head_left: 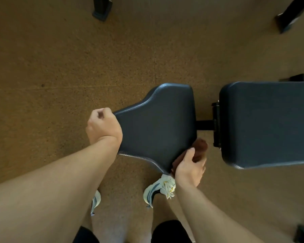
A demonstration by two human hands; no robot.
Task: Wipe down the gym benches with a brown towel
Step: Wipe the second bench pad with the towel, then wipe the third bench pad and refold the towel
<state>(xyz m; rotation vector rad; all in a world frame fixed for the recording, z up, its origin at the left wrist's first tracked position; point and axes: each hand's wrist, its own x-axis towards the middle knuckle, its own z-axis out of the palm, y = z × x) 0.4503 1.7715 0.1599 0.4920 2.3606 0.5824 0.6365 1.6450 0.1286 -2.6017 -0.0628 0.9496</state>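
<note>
The bunched brown terry towel (198, 151) sits against the near right corner of the dark blue-grey padded vinyl seat pad (158, 125), pressed to its side edge where the pad flares out. The right hand (189, 166) grips the towel, thumb on top and fingers curled around the cloth, so most of the fabric is hidden under the palm. The left hand (104, 126) is at the narrow left end of the same pad, fingers curled over the tip as if steadying it; whether they wrap fully under the edge cannot be told.

The step in hand looks like wiping the side and rim of the seat section, with the top face showing no streaks that would tell how much is done. The next move probably calls for drawing the towel along the near edge towards the left hand, or lifting it onto the top surface, keeping pressure even over the curved contour. To the right, across a gap bridged by a black metal frame bar (204, 125), lies the larger dark blue-grey back pad (268, 123), which appears to be waiting for its turn.

Below are white trainers with dark stripes (159, 189) on the speckled tan rubber floor (60, 58). Black equipment legs (102, 7) stand at the far side.

No brand, label or legible writing shows on the bench, towel or shoes.
</note>
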